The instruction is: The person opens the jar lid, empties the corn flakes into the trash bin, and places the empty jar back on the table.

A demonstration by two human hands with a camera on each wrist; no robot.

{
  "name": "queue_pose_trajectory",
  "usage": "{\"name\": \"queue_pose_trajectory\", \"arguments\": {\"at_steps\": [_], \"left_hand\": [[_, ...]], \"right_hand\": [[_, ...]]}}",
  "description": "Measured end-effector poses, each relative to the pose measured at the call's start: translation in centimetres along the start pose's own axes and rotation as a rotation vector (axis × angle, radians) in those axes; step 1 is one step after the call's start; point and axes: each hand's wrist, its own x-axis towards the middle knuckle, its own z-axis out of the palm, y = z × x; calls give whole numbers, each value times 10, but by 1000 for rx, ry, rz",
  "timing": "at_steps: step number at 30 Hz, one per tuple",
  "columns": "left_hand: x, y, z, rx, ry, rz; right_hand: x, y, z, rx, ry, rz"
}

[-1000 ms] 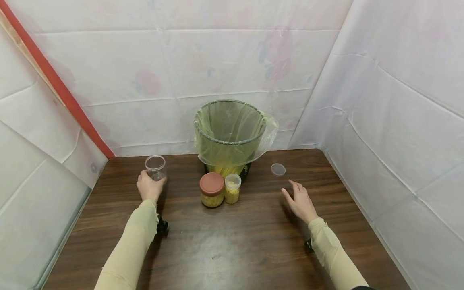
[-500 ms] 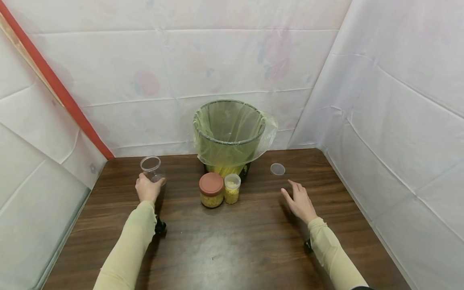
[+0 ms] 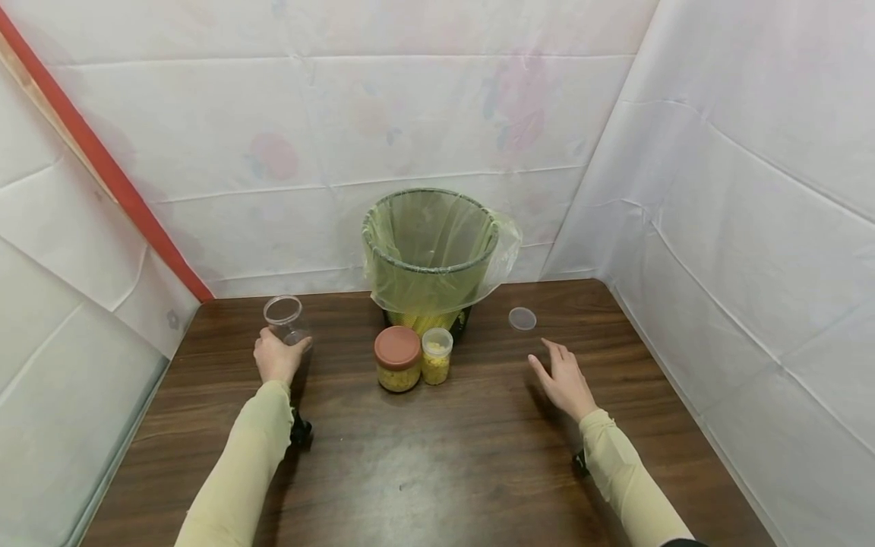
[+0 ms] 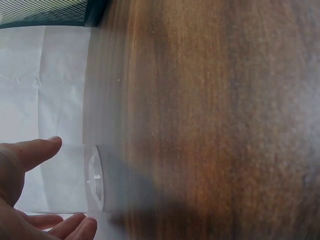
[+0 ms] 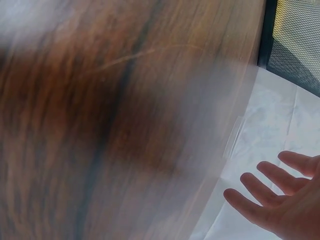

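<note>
A clear plastic cup (image 3: 283, 310) stands on the table at the left. My left hand (image 3: 276, 358) is around its near side, with thumb and fingers spread and relaxed. In the left wrist view, the clear cup's base (image 4: 96, 180) lies between my straight thumb (image 4: 42, 150) and fingers (image 4: 82, 227); whether any finger touches it is hard to tell. Over at the right, my right hand (image 3: 566, 385) hovers with fingers spread and nothing in it. Just beyond its fingertips, a round clear lid (image 3: 522, 319) lies flat on the table.
Mid-table stand a jar with a reddish-brown lid (image 3: 398, 358) and a smaller clear jar (image 3: 437, 357) with yellow contents. Behind them is a mesh wastebasket (image 3: 424, 292) lined with a yellow-green bag. White sheets (image 3: 273, 152) enclose the back and sides.
The clear cup has shifted slightly left and its rim has settled leftward, while my left thumb now stands clear of its side. My right hand has barely moved.
</note>
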Motion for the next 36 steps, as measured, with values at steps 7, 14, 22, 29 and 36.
{"name": "queue_pose_trajectory", "arguments": {"at_steps": [7,14,22,29,36], "left_hand": [[-6,5,-9,-31,52,17],[-19,13,-19,-106,162,69],[-32,16,-28,-161,349,223],[-47,19,-34,-194,391,293],[-69,20,-36,-181,446,425]], "right_hand": [[1,-5,-1,-2,-7,-11],[3,-21,-3,6,15,-67],[7,-41,0,12,10,-117],[10,-55,6,19,15,-159],[11,-68,11,25,24,-199]]}}
